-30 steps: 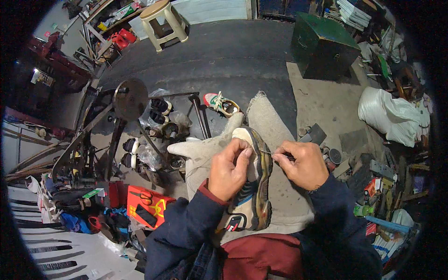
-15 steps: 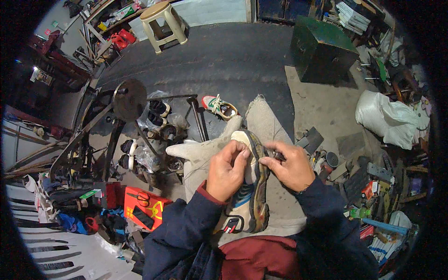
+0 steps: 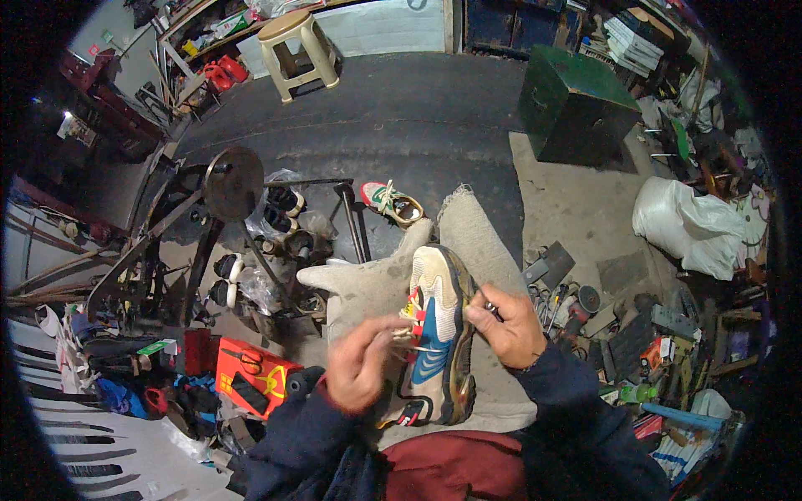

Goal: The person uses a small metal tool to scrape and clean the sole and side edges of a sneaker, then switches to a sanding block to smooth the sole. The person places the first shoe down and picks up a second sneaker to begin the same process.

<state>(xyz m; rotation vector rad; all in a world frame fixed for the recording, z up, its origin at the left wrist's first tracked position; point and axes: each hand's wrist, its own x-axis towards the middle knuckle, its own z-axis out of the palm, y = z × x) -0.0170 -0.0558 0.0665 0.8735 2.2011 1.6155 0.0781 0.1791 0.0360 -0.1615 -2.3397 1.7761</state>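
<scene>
- One shoe (image 3: 437, 334), on its side on the pale cloth (image 3: 478, 234) over the person's lap: toe away from the body, heel close in by the red garment (image 3: 451, 468).
- Long axis running nearly straight out from the body, sole (image 3: 459, 367) facing right, laces (image 3: 409, 326) facing left!
- Right hand (image 3: 505, 326) at the sole edge near the toe, grip pinched thumb to finger on a small dark tool (image 3: 493, 311).
- Left hand (image 3: 361, 363) over at the lace side, blurred, fingers curled at the laces; whether its grip has hold of them, I cannot tell.
- Edges now: cloth stretching past the toe in two flaps, with more of it spreading right of the sole.
- Tighter on the left, where a metal stand (image 3: 234, 184) rises beyond the cloth and a red box (image 3: 253, 380) sits near the left sleeve.
- Out front, dark matting (image 3: 401, 108) carries a second shoe (image 3: 393, 204), just past the cloth.
- Further off, a stool (image 3: 296, 54) and a green chest (image 3: 576, 104); white sack (image 3: 689, 227) on the right.
</scene>
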